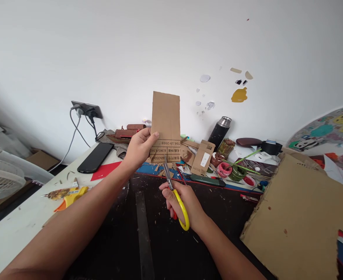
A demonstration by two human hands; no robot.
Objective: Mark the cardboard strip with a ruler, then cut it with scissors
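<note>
My left hand (140, 147) grips a rectangular piece of brown cardboard (166, 114) by its lower left side, thumb in front. The piece stands upright, with black printed text and lines along its lower part. Below it, my right hand (184, 202) is closed around scissors (183, 212) with yellow and red handles. Their blades point up and meet the bottom edge of the cardboard; how far apart the blades are is hard to tell. A metal ruler (144, 235) lies on the dark mat (113, 241) beneath my hands.
On the left are a phone (95, 157), red paper (104, 170) and a yellow glue gun (72, 197). Along the wall stand a black flask (219, 132), paint pots (224, 169) and a small box (203, 158). A large cardboard sheet (296, 217) covers the right side.
</note>
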